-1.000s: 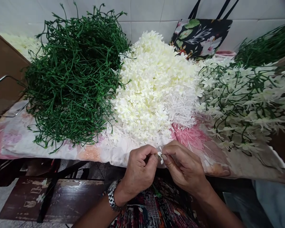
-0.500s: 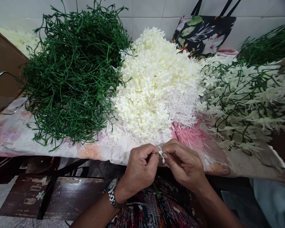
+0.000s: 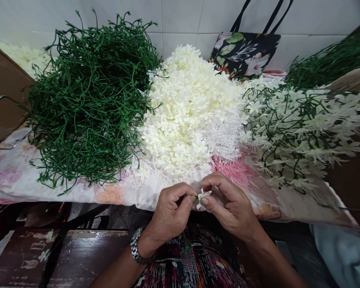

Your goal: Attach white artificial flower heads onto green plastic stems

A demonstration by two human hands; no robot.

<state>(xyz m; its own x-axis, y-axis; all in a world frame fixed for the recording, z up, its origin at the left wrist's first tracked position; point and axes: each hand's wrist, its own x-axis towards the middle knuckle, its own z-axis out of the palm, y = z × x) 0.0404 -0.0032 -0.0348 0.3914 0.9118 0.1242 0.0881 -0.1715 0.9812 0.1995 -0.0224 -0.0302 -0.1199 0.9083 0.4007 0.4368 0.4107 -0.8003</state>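
My left hand (image 3: 175, 210) pinches a green artificial flower stem between thumb and forefinger; only its tip shows, and most of it is hidden by the hand. On that tip sits a small white artificial flower (image 3: 201, 195), its petals spread. My right hand (image 3: 232, 206) has its thumb against the flower, the forefinger arched a little above it. Both hands are over the cloth's front edge. Beyond them lie a heap of loose cream-white flower heads (image 3: 183, 112), a pile of white stamen strands (image 3: 223, 138) and, at the left, a large tangle of green stems (image 3: 90, 104).
White flowers on green stems (image 3: 300, 132) lie at the right, with more green stems (image 3: 333, 60) behind. A floral bag (image 3: 246, 54) leans on the tiled wall. A cardboard box (image 3: 7, 92) stands far left. The floral cloth (image 3: 111, 195) covers the table; below is a brown wooden surface (image 3: 90, 248).
My right forefinger and thumb have parted somewhat, and the white flower now shows with its petals spread at the stem tip. The camera view has shifted slightly.
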